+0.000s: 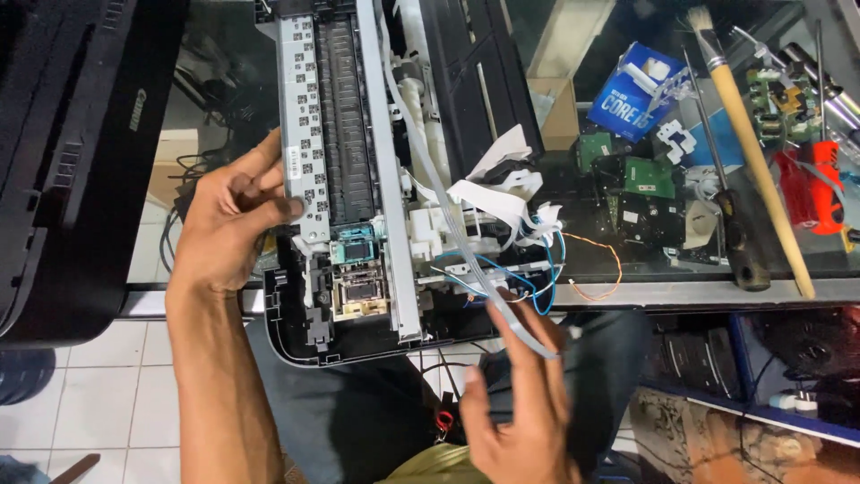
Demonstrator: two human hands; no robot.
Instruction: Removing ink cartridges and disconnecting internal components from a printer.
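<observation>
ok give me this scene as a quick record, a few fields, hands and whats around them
left hand: grips left edge of the opened printer chassis
right hand: fingers on a thin translucent strip that runs up across the chassis
wiring: blue wires, white ribbon cables
glass counter: paintbrush, screwdriver, circuit boards, blue box

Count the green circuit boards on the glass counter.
3: two side by side mid-counter, circuit board and circuit board; a third circuit board at far right by the brush. Clutter may hide more.
</observation>
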